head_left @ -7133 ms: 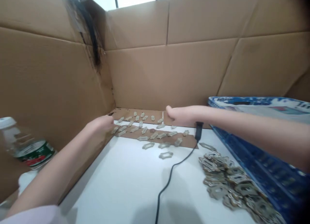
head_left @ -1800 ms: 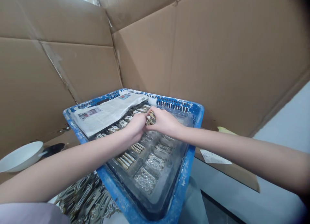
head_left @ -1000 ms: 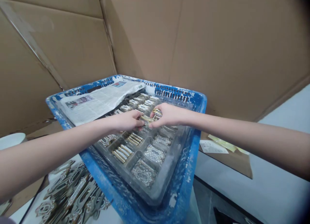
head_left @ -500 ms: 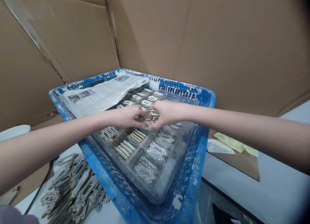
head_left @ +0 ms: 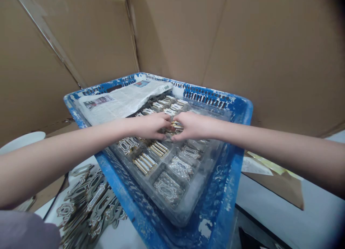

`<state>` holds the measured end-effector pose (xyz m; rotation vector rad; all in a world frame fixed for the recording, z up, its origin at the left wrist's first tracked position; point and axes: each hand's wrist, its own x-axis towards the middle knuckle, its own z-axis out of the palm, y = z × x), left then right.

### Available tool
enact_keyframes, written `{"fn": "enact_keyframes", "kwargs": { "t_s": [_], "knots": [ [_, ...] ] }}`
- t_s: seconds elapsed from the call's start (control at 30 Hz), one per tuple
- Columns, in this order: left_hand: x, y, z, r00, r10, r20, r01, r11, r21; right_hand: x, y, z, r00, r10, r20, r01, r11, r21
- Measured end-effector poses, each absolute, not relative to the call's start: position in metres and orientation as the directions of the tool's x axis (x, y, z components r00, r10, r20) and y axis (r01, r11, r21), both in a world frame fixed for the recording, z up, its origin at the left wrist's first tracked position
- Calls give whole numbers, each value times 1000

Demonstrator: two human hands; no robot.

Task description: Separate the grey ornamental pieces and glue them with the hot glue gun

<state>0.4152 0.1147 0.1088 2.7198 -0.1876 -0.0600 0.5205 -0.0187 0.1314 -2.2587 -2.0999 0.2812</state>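
Note:
A grey plastic tray [head_left: 185,213] with compartments holds ornate white-and-gold plates with cut-out outlines. Some, like the ornate plate [head_left: 168,188] in the nearest compartment, lie flat; others stand on edge in rows. Over the middle of the tray, my right hand [head_left: 190,125] curls round a small stack of ornate plates [head_left: 177,124]. From the opposite side my left hand [head_left: 152,126] closes on the same stack with bent fingers and thumb. The fingertips partly hide the stack and the compartment under it.
The tray sits in a paint-worn blue crate [head_left: 113,184]. Newspaper [head_left: 118,101] covers the tray's far left part. A heap of loose grey ornate pieces [head_left: 91,202] lies at lower left. Cardboard walls [head_left: 183,37] rise behind. Papers and yellow plastic [head_left: 264,162] lie at right.
The whole view has shifted, so crate and hands appear slightly further right. Both hands stay at the same stack, with the left fingers slightly drawn away from the right ones.

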Motion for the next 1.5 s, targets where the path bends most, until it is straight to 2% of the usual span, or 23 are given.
{"fn": "enact_keyframes", "kwargs": {
  "t_s": [0.1,0.47,0.57,0.77,1.03,1.13,1.27,1.37,1.5],
  "knots": [
    [417,114,109,993,-117,-19,-104,-933,344,517,-18,127,47,996,-73,994,-54,-96],
    [431,112,118,998,-30,-46,-4,-871,491,515,-17,121,68,995,-69,994,-74,-76],
    [429,115,120,999,-6,-38,13,-879,476,515,-18,118,34,997,-67,996,-39,-85],
    [424,118,126,979,-178,-101,-115,-885,451,519,-19,126,-24,995,-92,998,18,-58],
    [416,115,121,984,-120,-135,-53,-909,414,531,-30,138,-195,971,-138,962,162,-220],
    [419,113,116,986,-141,-93,-101,-933,344,533,-28,136,-190,968,-165,963,151,-222],
    [422,108,114,950,-312,-31,-306,-944,126,536,-28,139,-176,969,-176,970,140,-197],
    [421,103,119,911,-408,-59,-410,-911,-44,539,-31,141,-174,972,-158,969,140,-202],
    [417,99,123,871,-481,-98,-491,-847,-206,541,-33,142,-170,976,-139,968,139,-211]
  ]
}}
